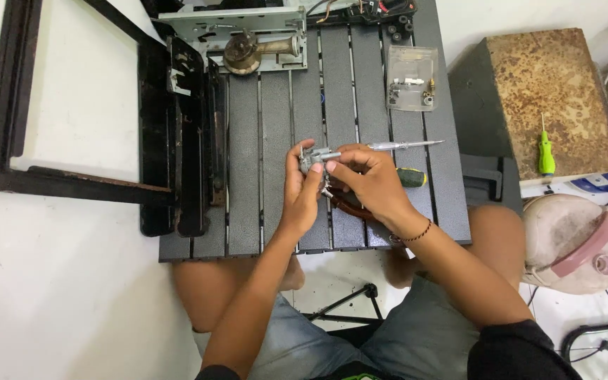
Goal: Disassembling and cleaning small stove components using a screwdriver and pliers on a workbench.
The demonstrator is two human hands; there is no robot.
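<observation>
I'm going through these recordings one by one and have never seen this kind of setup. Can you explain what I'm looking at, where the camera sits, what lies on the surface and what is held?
There is no machine here: a seated person works with bare hands, and the single camera is worn on their head, looking down. The left hand and right hand together hold a small grey metal part above a dark slatted work table. On the table lie a long screwdriver, a clear plastic box of small parts, a brass-coloured fitting on a metal plate and a black metal frame. To the right, a green screwdriver rests on a rusty box.
</observation>
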